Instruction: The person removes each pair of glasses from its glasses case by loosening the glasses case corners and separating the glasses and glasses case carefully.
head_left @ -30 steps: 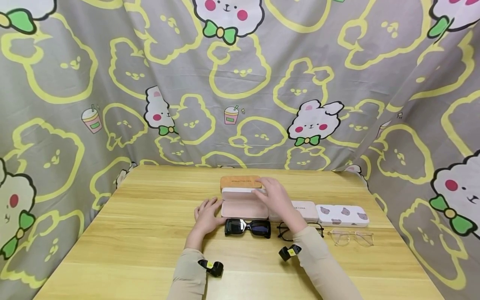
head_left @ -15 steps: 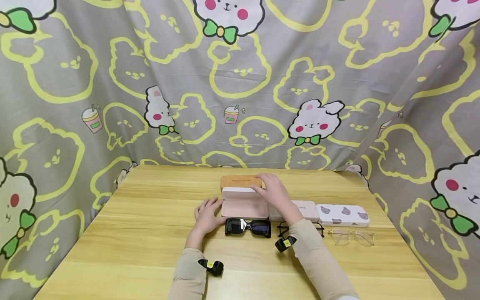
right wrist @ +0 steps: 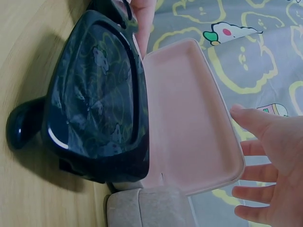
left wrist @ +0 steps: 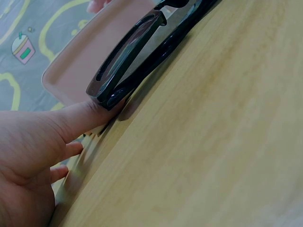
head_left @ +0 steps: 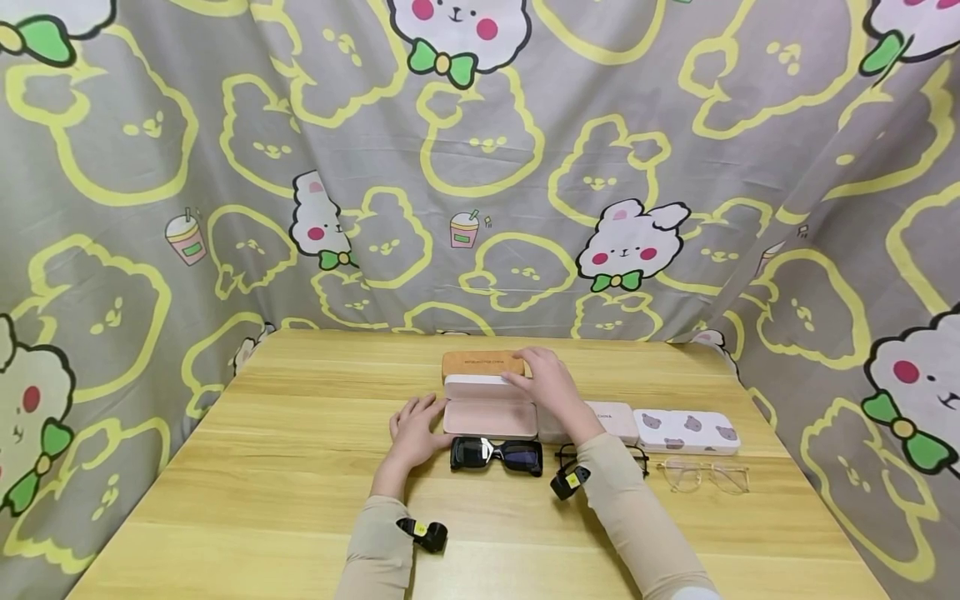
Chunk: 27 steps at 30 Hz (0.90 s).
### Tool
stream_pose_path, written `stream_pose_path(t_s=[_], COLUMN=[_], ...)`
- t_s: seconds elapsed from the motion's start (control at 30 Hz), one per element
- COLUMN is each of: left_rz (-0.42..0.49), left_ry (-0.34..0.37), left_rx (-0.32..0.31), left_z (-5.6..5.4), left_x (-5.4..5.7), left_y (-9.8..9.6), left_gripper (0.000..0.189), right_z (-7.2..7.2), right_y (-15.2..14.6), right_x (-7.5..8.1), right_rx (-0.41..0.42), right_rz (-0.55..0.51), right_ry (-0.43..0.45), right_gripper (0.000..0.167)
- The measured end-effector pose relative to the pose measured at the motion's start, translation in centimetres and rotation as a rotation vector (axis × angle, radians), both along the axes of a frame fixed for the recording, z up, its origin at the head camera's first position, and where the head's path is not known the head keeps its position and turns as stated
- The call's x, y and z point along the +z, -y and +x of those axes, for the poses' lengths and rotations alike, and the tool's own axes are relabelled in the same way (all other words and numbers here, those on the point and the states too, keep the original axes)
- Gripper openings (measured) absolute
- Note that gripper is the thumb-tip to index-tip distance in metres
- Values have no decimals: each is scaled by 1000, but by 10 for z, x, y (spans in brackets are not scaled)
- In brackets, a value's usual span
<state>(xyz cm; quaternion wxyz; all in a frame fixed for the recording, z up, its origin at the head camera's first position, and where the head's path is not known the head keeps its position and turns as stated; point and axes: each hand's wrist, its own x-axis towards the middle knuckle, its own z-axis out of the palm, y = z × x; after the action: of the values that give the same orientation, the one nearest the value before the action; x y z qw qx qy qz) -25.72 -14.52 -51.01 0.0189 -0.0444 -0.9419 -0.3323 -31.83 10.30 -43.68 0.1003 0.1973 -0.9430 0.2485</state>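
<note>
The pink-lined case (head_left: pixel 491 419) stands open at the middle of the tabletop (head_left: pixel 262 492), its lid (right wrist: pixel 194 118) raised at the back. The left hand (head_left: pixel 417 430) is at the case's left end, fingers loosely extended and slightly apart; its thumb reaches to the front corner, right by the black sunglasses (head_left: pixel 496 456). The right hand (head_left: pixel 555 390) is at the lid's right end. Its fingers are spread and fairly straight, the thumb tip at the lid's rim and the other fingers behind; whether those touch the lid is unclear.

The sunglasses lie just in front of the case, lenses toward the person. Directly behind the lid is an orange case (head_left: pixel 480 364) with lettering. To the right, a greyish case (head_left: pixel 617 422), partly hidden by the right hand and wrist, sits beside the pink-lined one, followed by a white case (head_left: pixel 686 431) printed with bear heads. In front of these lie black-rimmed glasses (head_left: pixel 567 458), half covered by the right sleeve (head_left: pixel 637 525), and clear glasses (head_left: pixel 684 477). A grey cartoon curtain (head_left: pixel 480 158) hangs behind.
</note>
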Motion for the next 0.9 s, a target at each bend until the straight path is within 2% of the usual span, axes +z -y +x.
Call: stream_pose_path(t_s=[0.2, 0.5, 0.6, 0.77, 0.9], left_rz=[2, 9, 10, 8, 6], left_ry=[4, 6, 3, -2, -2], left_rx=[-2, 1, 3, 3, 4], left_z=[1, 2, 3, 2, 2], left_x=[-2, 0, 1, 1, 1], left_y=[0, 0, -1, -1, -1], left_gripper=[69, 69, 69, 70, 69], right_z=[-2, -6, -7, -8, -9], right_y=[-1, -3, -4, -5, -7], right_x=[-4, -8, -8, -9, -10], right_rx=[-1, 42, 54, 94, 142], right_rz=[13, -58, -59, -79, -73], right_ry=[46, 259, 300, 326, 341], right_gripper=[57, 63, 58, 39, 37])
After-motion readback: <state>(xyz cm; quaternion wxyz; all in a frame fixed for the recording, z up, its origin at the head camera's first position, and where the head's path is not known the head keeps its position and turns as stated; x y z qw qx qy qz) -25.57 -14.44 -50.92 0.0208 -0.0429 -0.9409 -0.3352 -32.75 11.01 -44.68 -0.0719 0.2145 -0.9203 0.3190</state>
